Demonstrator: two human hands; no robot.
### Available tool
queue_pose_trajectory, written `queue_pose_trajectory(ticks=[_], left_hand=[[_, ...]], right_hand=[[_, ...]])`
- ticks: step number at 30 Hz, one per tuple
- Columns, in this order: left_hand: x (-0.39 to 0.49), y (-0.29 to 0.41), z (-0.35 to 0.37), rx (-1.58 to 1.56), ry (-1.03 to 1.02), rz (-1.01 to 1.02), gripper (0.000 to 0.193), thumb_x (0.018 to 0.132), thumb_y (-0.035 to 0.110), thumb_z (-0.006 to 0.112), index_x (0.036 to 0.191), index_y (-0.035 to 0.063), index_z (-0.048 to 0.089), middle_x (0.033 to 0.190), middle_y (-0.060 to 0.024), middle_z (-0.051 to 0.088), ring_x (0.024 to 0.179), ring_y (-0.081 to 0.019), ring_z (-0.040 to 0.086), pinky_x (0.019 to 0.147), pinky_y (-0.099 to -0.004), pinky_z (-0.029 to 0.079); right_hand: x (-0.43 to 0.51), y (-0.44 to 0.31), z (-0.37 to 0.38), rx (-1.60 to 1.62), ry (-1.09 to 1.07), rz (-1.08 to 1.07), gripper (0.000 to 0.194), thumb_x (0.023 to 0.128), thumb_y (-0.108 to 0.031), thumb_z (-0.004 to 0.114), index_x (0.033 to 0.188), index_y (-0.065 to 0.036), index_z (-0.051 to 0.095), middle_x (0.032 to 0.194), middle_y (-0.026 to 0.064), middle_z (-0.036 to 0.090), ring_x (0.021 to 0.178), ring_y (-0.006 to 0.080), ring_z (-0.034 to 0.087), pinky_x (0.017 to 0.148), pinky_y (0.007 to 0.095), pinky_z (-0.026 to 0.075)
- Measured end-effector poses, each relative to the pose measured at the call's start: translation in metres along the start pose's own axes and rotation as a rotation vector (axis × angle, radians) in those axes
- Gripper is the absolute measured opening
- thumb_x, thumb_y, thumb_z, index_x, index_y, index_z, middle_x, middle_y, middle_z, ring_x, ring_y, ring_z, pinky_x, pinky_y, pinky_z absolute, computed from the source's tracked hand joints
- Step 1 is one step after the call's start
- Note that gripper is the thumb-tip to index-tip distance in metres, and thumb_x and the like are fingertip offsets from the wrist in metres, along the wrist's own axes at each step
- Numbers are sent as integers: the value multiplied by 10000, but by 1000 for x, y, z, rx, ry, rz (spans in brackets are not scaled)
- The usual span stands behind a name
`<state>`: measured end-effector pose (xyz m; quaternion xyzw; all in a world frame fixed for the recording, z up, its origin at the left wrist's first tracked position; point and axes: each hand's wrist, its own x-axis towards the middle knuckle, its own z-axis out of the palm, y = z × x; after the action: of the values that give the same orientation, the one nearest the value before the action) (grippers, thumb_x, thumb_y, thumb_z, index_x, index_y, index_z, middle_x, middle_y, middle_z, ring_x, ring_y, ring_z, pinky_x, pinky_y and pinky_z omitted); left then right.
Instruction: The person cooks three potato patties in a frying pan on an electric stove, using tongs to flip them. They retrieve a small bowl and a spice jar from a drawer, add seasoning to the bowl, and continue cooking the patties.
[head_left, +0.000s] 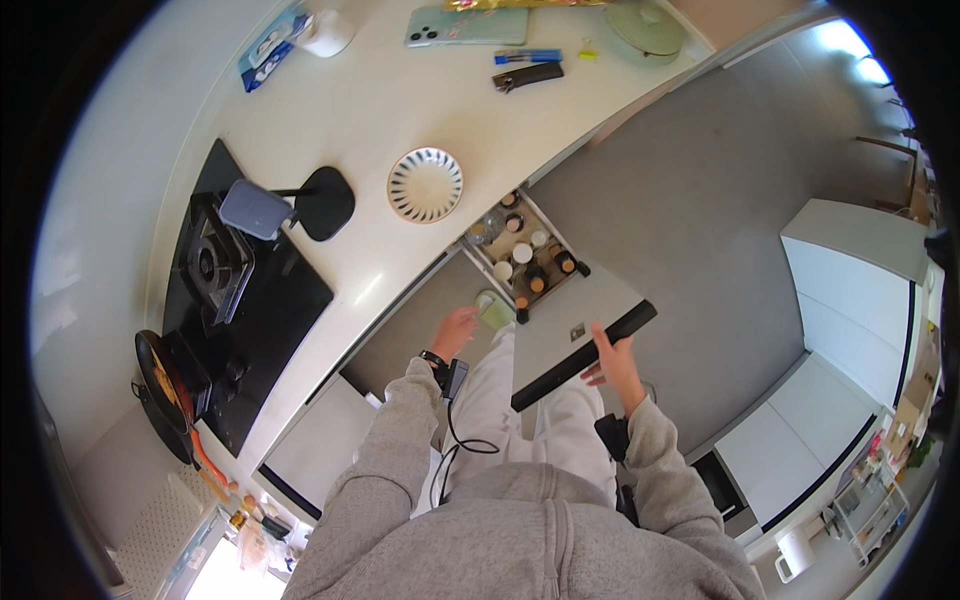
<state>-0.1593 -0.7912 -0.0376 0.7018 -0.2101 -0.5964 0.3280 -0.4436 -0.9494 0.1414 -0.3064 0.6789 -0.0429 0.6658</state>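
In front of me a drawer (480, 259) is pulled out from under the counter. Several bottles and jars with white, black and orange-brown caps (523, 253) stand in it. My right hand (616, 364) is at the black handle edge (540, 386) of the drawer's light front panel (551, 330), its thumb over the strip and its fingers on the near side. My left hand (456, 334) hovers left of the drawer, fingers loosely bent and apart, with nothing visible in it. Below it a green slipper (495, 309) shows on my foot.
On the counter (337, 120) are a striped-rim plate (425, 185), a stand with a black base (325, 204), a smartphone (469, 26), a blue pen pack (528, 56) and a lidded green pot (646, 31). A frying pan (161, 379) with food sits on the black gas hob (281, 330).
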Motion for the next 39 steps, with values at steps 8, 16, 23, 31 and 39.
queue_pose_trajectory(ticks=[8,16,23,31,39], left_hand=[[29,21,42,719,-135,40,377,865,174,556,1221,51,544,1026,-212,635,915,-338,625,781,-428,496],[192,-74,113,1224,29,-135,575,825,277,649,1311,71,422,1177,-210,548,1101,-388,508,885,-502,442],[265,-121,144,1201,211,232,706,730,378,728,1293,66,438,1065,-150,558,1042,-341,528,819,-484,462],[273,-97,139,1094,130,168,729,647,413,759,1220,79,458,1003,-167,615,933,-354,613,750,-482,501],[-6,141,64,958,147,272,609,721,536,694,1028,46,502,903,-187,649,831,-344,644,717,-434,521]], right_hand=[[3,41,-31,91,-19,22,598,913,-317,605,1281,-22,239,923,184,617,535,242,646,394,344,529],[16,84,-25,84,143,-418,212,887,-103,658,1028,46,602,861,74,683,758,94,615,647,248,499],[26,69,-36,-24,98,-468,223,754,-32,721,965,4,658,842,108,689,761,199,659,718,294,496],[24,76,-44,-94,55,-452,187,784,-47,738,944,12,663,795,92,690,698,178,658,660,290,502],[-49,-14,-78,-490,5,-416,428,774,-271,786,1015,12,574,991,132,639,817,282,617,709,388,510]])
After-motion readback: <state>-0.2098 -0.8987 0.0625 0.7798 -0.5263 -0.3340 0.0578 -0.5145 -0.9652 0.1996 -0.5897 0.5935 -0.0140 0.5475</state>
